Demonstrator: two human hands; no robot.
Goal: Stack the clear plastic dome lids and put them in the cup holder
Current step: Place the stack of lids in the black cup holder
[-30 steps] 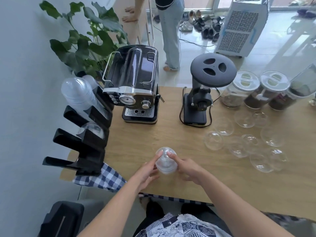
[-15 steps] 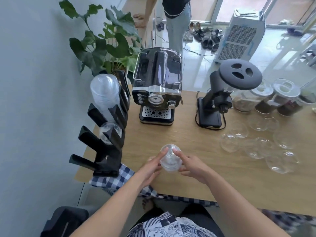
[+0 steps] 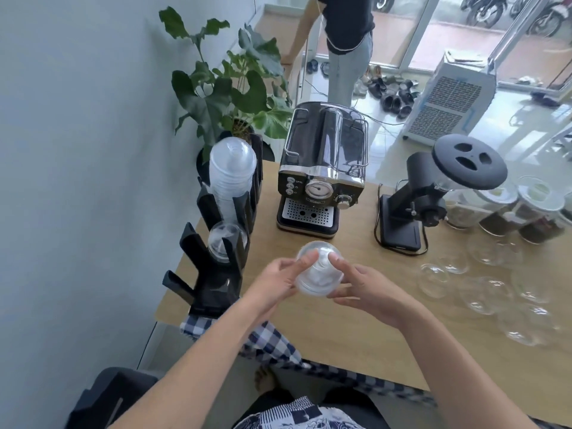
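Note:
Between both hands I hold a small stack of clear dome lids (image 3: 318,272) just above the wooden table (image 3: 356,329). My left hand (image 3: 278,281) grips its left side, my right hand (image 3: 362,287) its right side, thumbs on the top. The black cup holder (image 3: 216,274) stands at the table's left edge. Its far slot holds a tall stack of clear cups (image 3: 232,178); a nearer slot holds a few dome lids (image 3: 223,239). Several loose dome lids (image 3: 483,292) lie scattered on the table to the right.
A black espresso machine (image 3: 322,168) and a black grinder (image 3: 433,193) stand behind my hands. Lidded jars (image 3: 526,212) sit at the far right. A potted plant (image 3: 223,88) stands by the wall. A person (image 3: 343,41) stands beyond the table. A checked cloth (image 3: 266,339) hangs over the near edge.
My head has turned left, so the scene shifted right in view. Both hands stay on the lid stack, which is lifted slightly and nearer the cup holder.

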